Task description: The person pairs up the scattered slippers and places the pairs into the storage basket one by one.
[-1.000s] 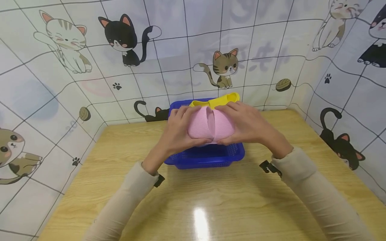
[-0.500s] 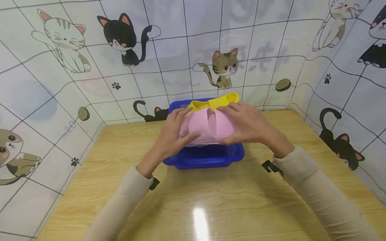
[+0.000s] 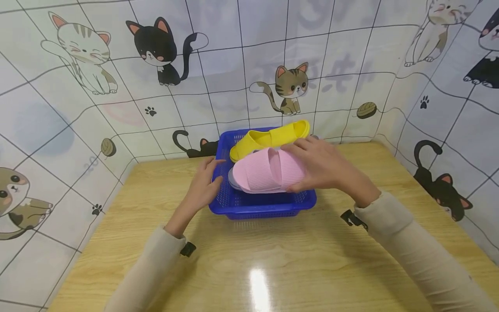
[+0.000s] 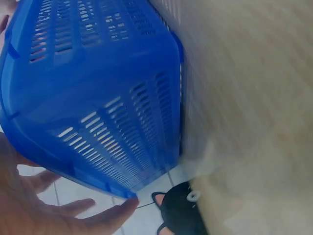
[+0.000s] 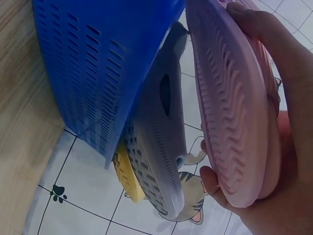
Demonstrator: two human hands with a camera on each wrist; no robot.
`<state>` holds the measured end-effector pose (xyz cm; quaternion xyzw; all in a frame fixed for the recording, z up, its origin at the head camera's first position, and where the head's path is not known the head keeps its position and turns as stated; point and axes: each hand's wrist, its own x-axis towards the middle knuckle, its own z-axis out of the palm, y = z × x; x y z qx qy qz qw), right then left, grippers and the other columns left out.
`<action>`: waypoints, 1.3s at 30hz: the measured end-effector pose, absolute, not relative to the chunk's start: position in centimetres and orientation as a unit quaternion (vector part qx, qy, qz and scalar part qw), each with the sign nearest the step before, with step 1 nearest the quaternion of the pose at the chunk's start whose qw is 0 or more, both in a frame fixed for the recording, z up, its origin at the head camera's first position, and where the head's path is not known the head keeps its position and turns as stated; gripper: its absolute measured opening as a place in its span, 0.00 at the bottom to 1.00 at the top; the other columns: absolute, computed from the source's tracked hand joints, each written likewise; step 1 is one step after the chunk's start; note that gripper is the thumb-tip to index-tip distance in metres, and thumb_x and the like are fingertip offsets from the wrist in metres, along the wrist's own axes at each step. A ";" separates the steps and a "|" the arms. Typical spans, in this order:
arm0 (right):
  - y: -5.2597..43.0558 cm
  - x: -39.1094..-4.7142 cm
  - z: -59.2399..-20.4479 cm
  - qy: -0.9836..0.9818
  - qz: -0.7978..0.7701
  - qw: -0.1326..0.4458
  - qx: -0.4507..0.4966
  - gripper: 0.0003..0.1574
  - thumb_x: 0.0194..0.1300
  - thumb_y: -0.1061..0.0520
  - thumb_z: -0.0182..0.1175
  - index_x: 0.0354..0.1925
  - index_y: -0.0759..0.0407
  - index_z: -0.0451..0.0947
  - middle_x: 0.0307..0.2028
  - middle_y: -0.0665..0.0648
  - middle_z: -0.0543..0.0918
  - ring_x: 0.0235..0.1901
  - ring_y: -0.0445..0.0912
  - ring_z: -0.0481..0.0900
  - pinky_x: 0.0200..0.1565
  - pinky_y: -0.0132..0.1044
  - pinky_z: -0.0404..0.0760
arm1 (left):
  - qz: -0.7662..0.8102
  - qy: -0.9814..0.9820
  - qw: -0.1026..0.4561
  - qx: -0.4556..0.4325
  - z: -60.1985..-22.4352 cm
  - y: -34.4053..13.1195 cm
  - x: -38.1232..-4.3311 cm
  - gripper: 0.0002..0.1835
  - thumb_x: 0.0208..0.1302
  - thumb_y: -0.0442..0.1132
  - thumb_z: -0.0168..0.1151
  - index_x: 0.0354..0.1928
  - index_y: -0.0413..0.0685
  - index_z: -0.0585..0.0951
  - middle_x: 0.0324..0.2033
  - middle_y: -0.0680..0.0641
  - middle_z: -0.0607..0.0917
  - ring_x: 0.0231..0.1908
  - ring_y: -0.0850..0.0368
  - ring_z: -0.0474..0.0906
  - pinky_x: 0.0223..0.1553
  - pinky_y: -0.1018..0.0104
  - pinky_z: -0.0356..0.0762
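My right hand grips the heel end of a pink slipper, held above the blue basket. In the right wrist view the ridged sole of the pink slipper faces the basket. At the basket's left rim is my left hand, fingers apart and holding nothing. From the left wrist, the left hand shows close to the basket rim; whether it touches is unclear. Inside the basket lie a yellow slipper at the back and a grey slipper, mostly hidden under the pink one in the head view.
The basket stands on a wood-grain table, near the back wall. Cat-printed tile sheets cover the wall behind and on both sides. A bright light reflection lies on the table's near part.
My left hand has let go of the pink slipper and drawn back left and down to the basket's left rim. The right hand still holds the slipper, whose toe end has sunk slightly.
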<state>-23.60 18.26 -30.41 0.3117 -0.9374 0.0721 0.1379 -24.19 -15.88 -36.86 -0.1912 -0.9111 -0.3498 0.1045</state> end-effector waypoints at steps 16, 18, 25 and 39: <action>17.4 -23.1 -32.1 -0.926 0.072 0.111 0.353 0.66 0.39 0.25 0.80 0.72 0.46 0.70 0.59 0.54 0.79 0.58 0.54 0.74 0.55 0.55 0.78 | -0.386 -0.901 0.053 -0.193 -38.4 -15.9 -24.4 0.31 0.61 0.25 0.47 0.69 0.31 0.70 0.76 0.27 0.59 0.76 0.30 0.58 0.75 0.35 0.58; 17.3 -22.9 -32.4 -0.920 0.080 0.115 0.367 0.61 0.43 0.30 0.81 0.71 0.48 0.72 0.59 0.54 0.80 0.57 0.54 0.74 0.55 0.52 0.78 | -0.380 -0.903 0.051 -0.195 -38.4 -15.8 -24.2 0.31 0.60 0.25 0.46 0.69 0.31 0.70 0.76 0.26 0.58 0.76 0.29 0.58 0.75 0.34 0.58; 16.5 -22.6 -32.4 -0.896 0.084 0.118 0.420 0.42 0.56 0.52 0.77 0.68 0.51 0.77 0.56 0.54 0.81 0.55 0.51 0.74 0.58 0.47 0.76 | -0.375 -0.905 0.055 -0.193 -38.4 -15.5 -24.1 0.31 0.61 0.25 0.46 0.70 0.32 0.69 0.76 0.26 0.58 0.76 0.29 0.58 0.75 0.35 0.58; 15.7 -22.3 -34.0 -0.884 0.126 0.119 0.435 0.39 0.59 0.56 0.73 0.68 0.59 0.77 0.57 0.61 0.81 0.57 0.56 0.77 0.60 0.53 0.77 | -0.371 -0.910 0.047 -0.180 -38.6 -15.6 -24.1 0.30 0.65 0.26 0.47 0.72 0.32 0.66 0.78 0.27 0.54 0.77 0.29 0.55 0.76 0.35 0.56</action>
